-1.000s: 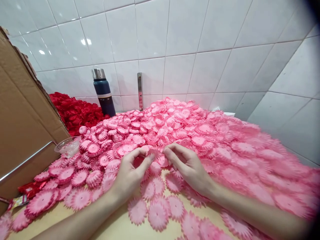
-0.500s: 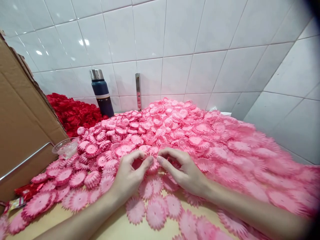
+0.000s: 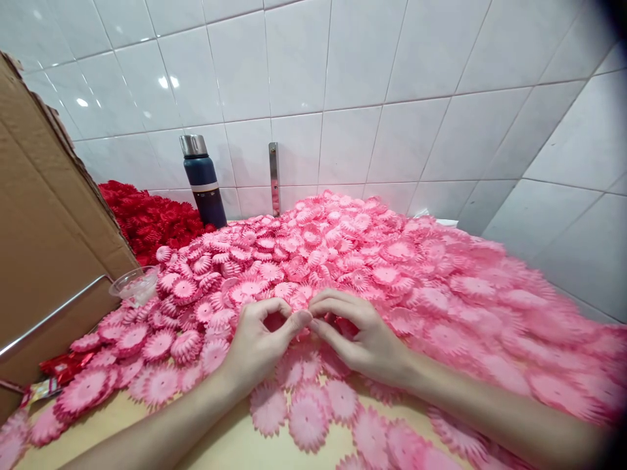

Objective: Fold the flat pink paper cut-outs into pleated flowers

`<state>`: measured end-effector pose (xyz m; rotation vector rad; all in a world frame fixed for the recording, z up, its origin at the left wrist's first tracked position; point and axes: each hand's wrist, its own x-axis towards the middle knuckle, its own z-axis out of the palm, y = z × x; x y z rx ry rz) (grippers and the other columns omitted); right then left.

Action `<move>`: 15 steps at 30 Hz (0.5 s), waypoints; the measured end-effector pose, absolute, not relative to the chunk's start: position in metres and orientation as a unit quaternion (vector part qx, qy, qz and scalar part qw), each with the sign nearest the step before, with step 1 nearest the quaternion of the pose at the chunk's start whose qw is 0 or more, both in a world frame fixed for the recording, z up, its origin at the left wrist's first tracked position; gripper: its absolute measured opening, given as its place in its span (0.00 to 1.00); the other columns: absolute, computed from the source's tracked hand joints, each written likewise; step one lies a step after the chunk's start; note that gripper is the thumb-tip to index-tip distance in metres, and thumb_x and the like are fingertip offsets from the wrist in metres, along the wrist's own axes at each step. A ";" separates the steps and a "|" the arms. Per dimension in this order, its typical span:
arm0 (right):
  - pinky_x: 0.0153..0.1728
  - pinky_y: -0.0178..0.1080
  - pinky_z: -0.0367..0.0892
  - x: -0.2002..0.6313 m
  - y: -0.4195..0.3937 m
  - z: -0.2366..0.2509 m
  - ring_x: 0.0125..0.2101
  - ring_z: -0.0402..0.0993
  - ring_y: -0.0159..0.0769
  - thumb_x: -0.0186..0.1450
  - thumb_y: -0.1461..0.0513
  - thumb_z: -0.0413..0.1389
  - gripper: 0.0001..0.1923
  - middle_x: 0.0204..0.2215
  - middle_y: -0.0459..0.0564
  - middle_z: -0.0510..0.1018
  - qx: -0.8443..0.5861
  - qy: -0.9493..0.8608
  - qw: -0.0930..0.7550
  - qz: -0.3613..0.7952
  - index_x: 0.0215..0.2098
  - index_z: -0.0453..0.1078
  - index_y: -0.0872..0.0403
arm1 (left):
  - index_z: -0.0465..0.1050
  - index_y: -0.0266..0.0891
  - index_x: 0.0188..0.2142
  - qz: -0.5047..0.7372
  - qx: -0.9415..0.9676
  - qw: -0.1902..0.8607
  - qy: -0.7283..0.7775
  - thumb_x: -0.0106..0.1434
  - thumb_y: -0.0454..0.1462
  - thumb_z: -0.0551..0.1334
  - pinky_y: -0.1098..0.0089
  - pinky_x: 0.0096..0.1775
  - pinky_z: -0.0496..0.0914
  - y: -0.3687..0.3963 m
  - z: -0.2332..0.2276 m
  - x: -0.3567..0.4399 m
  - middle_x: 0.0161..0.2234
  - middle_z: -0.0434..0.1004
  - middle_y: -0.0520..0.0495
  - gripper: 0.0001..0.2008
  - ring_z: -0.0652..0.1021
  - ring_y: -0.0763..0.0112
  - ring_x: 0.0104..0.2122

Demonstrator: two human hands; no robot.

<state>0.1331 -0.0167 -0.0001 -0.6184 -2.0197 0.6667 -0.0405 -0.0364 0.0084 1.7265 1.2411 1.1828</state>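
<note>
My left hand [image 3: 257,343] and my right hand [image 3: 369,339] meet at the middle of the view, thumbs and fingertips pinched together. Between them is a thin pink artificial flower piece [image 3: 301,335], mostly covered by the fingers. A large heap of similar pink flower pieces [image 3: 337,245], round with scalloped edges, rises behind both hands. More flat pink pieces [image 3: 307,418] lie on the pale yellow table [image 3: 230,440] below my wrists.
A cardboard box [image 3: 53,196] stands at the left, with a clear plastic cup [image 3: 132,284] beside it. Behind are a pile of red flower pieces [image 3: 151,219] and a dark blue bottle [image 3: 204,186]. A white tiled wall [image 3: 353,59] closes off the back.
My fingertips have come closer together, and the flower piece between them is more covered. The whole view has shifted slightly, so the box, bottle and heap appear a little farther right.
</note>
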 end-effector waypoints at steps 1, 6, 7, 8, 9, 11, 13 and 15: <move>0.33 0.40 0.68 0.133 -0.017 0.000 0.31 0.71 0.35 0.66 0.66 0.52 0.05 0.31 0.49 0.75 -0.254 -0.816 0.443 0.272 0.34 0.69 0.53 | 0.68 0.35 0.20 0.455 0.662 0.355 0.478 0.59 0.43 0.64 0.75 0.26 0.61 -0.036 0.009 -0.040 0.19 0.67 0.53 0.16 0.66 0.75 0.22; 0.27 0.37 0.63 0.133 -0.017 0.000 0.26 0.66 0.32 0.66 0.66 0.50 0.06 0.26 0.47 0.71 -0.337 -0.786 0.438 0.277 0.31 0.66 0.54 | 0.69 0.35 0.21 0.443 0.650 0.383 0.484 0.54 0.40 0.68 0.74 0.26 0.63 -0.038 0.011 -0.037 0.20 0.71 0.51 0.13 0.69 0.74 0.22; 0.27 0.37 0.63 0.133 -0.017 0.000 0.26 0.66 0.32 0.66 0.65 0.50 0.06 0.26 0.47 0.70 -0.353 -0.776 0.443 0.278 0.31 0.65 0.54 | 0.69 0.35 0.20 0.442 0.650 0.383 0.486 0.54 0.40 0.68 0.74 0.26 0.63 -0.038 0.012 -0.036 0.20 0.70 0.51 0.14 0.68 0.74 0.22; 0.27 0.37 0.63 0.132 -0.017 0.000 0.26 0.66 0.33 0.66 0.65 0.49 0.06 0.26 0.47 0.70 -0.365 -0.767 0.447 0.279 0.31 0.64 0.54 | 0.68 0.35 0.20 0.442 0.649 0.382 0.488 0.54 0.41 0.68 0.74 0.26 0.62 -0.038 0.013 -0.036 0.20 0.70 0.51 0.15 0.68 0.74 0.22; 0.27 0.36 0.63 0.132 -0.017 -0.001 0.26 0.66 0.33 0.66 0.65 0.49 0.06 0.27 0.47 0.70 -0.374 -0.760 0.451 0.281 0.31 0.64 0.54 | 0.68 0.35 0.20 0.442 0.647 0.381 0.491 0.55 0.41 0.67 0.74 0.26 0.62 -0.038 0.014 -0.035 0.20 0.69 0.51 0.15 0.68 0.74 0.22; 0.27 0.36 0.62 0.131 -0.017 -0.001 0.26 0.66 0.33 0.66 0.65 0.49 0.06 0.26 0.46 0.70 -0.394 -0.747 0.455 0.283 0.31 0.64 0.54 | 0.67 0.35 0.20 0.441 0.645 0.374 0.498 0.56 0.42 0.66 0.74 0.26 0.62 -0.038 0.015 -0.034 0.19 0.68 0.52 0.16 0.68 0.74 0.22; 0.27 0.35 0.62 0.130 -0.017 0.000 0.26 0.66 0.32 0.65 0.65 0.49 0.05 0.26 0.46 0.69 -0.410 -0.735 0.458 0.287 0.31 0.63 0.54 | 0.66 0.35 0.20 0.443 0.647 0.364 0.503 0.57 0.42 0.65 0.74 0.26 0.61 -0.038 0.016 -0.034 0.19 0.67 0.53 0.16 0.66 0.75 0.22; 0.28 0.35 0.62 0.129 -0.019 0.000 0.27 0.66 0.32 0.66 0.65 0.49 0.05 0.27 0.46 0.69 -0.424 -0.720 0.464 0.295 0.31 0.63 0.54 | 0.65 0.36 0.20 0.446 0.649 0.355 0.503 0.58 0.42 0.64 0.74 0.26 0.60 -0.038 0.015 -0.034 0.19 0.65 0.53 0.17 0.65 0.76 0.22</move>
